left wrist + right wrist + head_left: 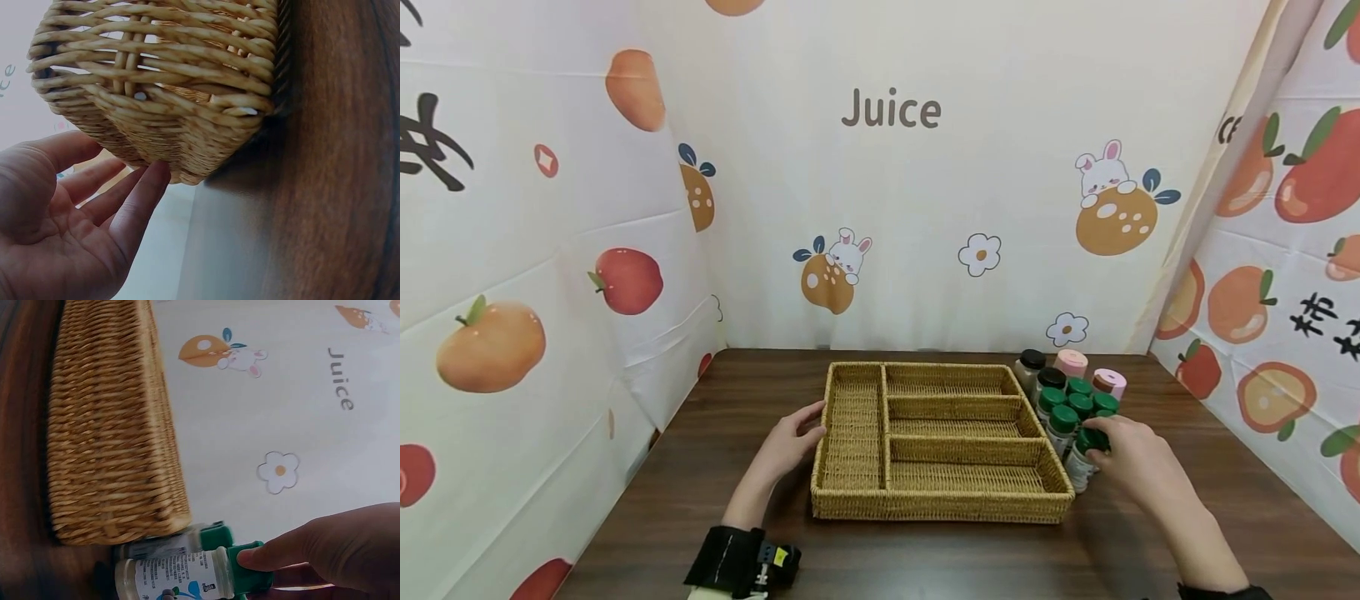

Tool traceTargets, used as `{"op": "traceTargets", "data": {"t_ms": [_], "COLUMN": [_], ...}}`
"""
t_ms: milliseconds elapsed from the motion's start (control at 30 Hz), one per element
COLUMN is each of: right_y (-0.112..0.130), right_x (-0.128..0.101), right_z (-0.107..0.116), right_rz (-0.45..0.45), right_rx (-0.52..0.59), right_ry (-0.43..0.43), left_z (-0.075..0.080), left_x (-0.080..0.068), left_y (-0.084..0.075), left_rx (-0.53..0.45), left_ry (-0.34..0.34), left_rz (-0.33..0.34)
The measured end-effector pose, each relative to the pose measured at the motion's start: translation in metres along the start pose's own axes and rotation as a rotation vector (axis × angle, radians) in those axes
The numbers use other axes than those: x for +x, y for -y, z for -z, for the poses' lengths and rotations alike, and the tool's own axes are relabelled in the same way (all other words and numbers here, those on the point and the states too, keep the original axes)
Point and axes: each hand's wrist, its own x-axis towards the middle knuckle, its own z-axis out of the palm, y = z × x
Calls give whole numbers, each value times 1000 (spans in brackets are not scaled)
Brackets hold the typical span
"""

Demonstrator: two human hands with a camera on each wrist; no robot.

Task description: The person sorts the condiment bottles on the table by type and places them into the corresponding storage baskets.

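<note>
A woven wicker tray with several compartments sits mid-table. My left hand rests with straight fingers against the tray's left wall. To the right of the tray stands a cluster of small green-capped bottles. My right hand grips the green cap of the nearest bottle, the one by the tray's front right corner. In the right wrist view my fingertips pinch that cap, and the bottle has a white label. A second bottle stands behind it.
Two black-capped jars and two pink-capped jars stand behind the green ones. The dark wooden table is bounded by printed fabric walls at the back, left and right. A black strap is on my left wrist.
</note>
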Motion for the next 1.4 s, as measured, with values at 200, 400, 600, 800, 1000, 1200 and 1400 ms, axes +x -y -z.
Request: {"op": "traceTargets", "data": {"t_ms": [200, 400, 600, 800, 1000, 1200, 1400], "right_y": [8, 20, 33, 48, 65, 88, 111], "right_x": [1, 0, 4, 13, 29, 49, 68], "right_z": [16, 30, 38, 38, 37, 32, 26], "right_rz": [-16, -12, 14, 49, 99, 137, 123], "right_rx": [1, -15, -7, 36, 68, 99, 131], "right_ry": [-49, -107, -156, -155, -142, -124, -78], "left_z": [1, 1, 1, 1, 1, 2, 1], "left_x": [-1, -2, -2, -2, -1, -2, -1], "left_y": [0, -1, -2, 3, 6, 2, 0], "left_rx": [10, -5, 3, 17, 42, 44, 49], "left_ry": [-1, 0, -2, -6, -10, -5, -12], "left_rz": [-1, -2, -13, -21, -28, -31, -33]}}
